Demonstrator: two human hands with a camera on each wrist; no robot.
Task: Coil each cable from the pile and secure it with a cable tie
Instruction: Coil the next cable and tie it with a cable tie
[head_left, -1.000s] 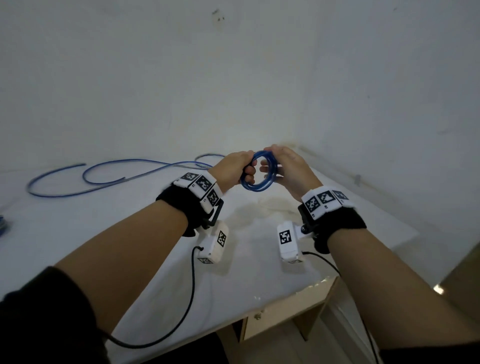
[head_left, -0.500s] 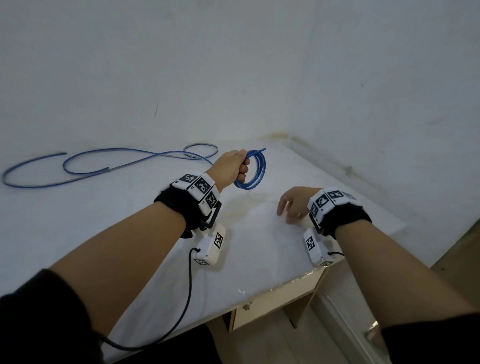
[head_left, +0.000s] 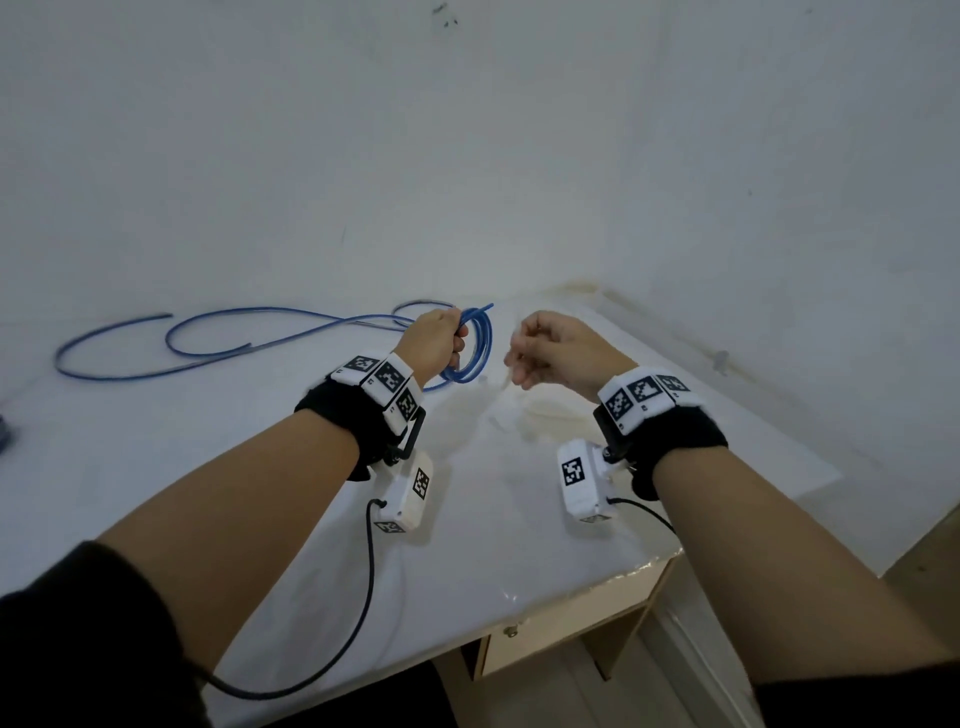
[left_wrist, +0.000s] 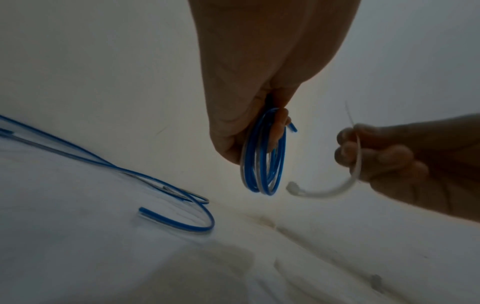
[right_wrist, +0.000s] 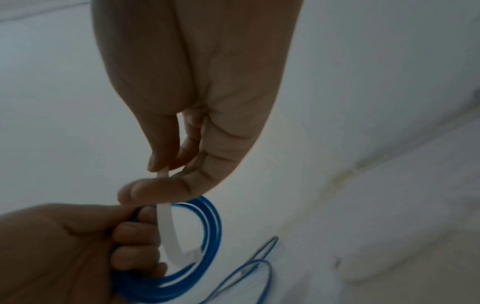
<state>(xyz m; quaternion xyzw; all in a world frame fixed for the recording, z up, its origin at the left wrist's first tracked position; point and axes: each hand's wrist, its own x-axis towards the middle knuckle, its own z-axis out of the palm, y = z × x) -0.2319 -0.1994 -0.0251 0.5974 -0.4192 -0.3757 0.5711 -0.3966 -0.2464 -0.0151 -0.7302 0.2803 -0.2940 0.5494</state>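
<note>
the left hand (head_left: 434, 340) grips a coiled blue cable (head_left: 475, 345) above the white table (head_left: 260, 467). the right hand (head_left: 558, 351) pinches a white cable tie (left_wrist: 335, 190) just beside it.

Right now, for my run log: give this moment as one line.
left hand: grips blue coil | right hand: pinches white tie | tie: not yet round coil | loose cable: on table

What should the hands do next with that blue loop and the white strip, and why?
Probably bring the right hand closer and poke the white cable tie through the blue coil. The left hand grips the coil clear of the table, and the tie hangs curved beside it, not yet around it.
</note>
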